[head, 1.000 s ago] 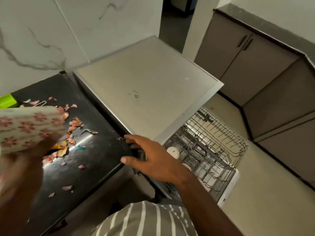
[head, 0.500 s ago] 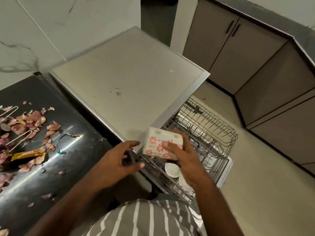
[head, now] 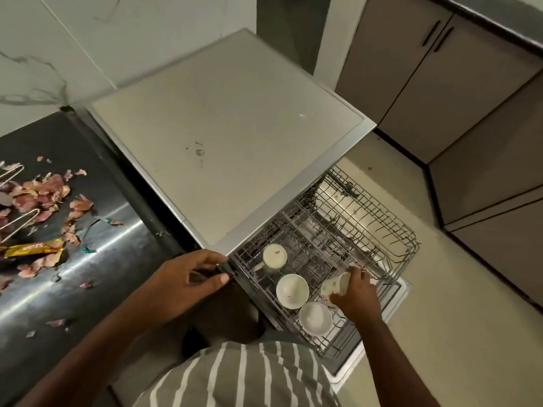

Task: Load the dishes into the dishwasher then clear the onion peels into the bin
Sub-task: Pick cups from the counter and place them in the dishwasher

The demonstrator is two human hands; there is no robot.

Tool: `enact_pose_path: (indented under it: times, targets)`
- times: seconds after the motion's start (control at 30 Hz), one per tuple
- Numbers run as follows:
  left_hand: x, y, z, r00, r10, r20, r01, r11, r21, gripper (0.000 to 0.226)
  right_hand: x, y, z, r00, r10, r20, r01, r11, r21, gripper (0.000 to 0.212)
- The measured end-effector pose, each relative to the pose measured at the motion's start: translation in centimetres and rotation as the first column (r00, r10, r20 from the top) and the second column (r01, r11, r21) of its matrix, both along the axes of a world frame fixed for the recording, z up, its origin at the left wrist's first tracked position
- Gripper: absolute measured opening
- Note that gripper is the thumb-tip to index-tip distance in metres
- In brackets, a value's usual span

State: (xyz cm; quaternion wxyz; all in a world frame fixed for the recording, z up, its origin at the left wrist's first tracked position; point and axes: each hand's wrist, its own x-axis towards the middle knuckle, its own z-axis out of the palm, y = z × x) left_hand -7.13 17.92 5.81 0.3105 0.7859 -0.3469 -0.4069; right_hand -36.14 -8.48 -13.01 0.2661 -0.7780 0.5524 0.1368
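Two hands, right hand (head: 354,295) fingers clamped on floral cup (head: 335,284) over rack (head: 390,230), left hand (head: 188,282) fingers loosely apart.

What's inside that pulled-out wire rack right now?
The rack holds a mug and two white bowls. The right hand holds a flowered cup in it. Its inner end is hidden under the dishwasher top.

The left hand (head: 188,277) rests at the near corner of the dishwasher (head: 229,136), fingers curled against its edge, thumb pointing right. The right hand (head: 352,292), arm reaching forward, hangs low in front of the dishwasher, fingers gripping a cup (head: 335,284).
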Motion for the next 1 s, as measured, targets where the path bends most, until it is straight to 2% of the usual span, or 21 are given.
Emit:
enact_pose_path:
  times: [0.13,0.33,0.47,0.7,0.83,1.0]
  targets:
    - [-1.0,-0.4,-0.1,0.997,0.069,0.035,-0.069,0.997,0.019,0.033,0.4,-0.3,-3.1,0.996,0.066,-0.062,-0.069,0.997,-0.038,0.104]
    - [-2.2,-0.2,-0.2,0.986,0.165,0.016,-0.165,0.985,0.050,0.034,0.8,-0.9,-5.9,0.989,0.093,-0.113,-0.099,0.994,-0.054,0.096]
    - [-2.5,-0.1,-0.2,0.981,0.188,0.054,-0.191,0.980,0.062,0.033,0.8,-1.7,-7.5,0.988,0.078,-0.136,-0.084,0.996,-0.041,0.096]
    - [-2.5,0.3,-0.6,0.973,0.217,0.080,-0.224,0.971,0.080,0.032,0.5,-2.2,-9.3,0.971,0.141,-0.194,-0.139,0.990,0.022,0.110]
    - [-2.4,0.1,-0.7,0.972,0.218,0.086,-0.225,0.971,0.075,0.030,0.7,-1.7,-9.4,0.963,0.157,-0.219,-0.153,0.988,0.034,0.102]
    - [-1.9,0.0,-0.5,0.973,0.216,0.086,-0.222,0.972,0.072,0.033,1.1,-1.5,-9.1,0.963,0.152,-0.222,-0.137,0.987,0.078,0.108]
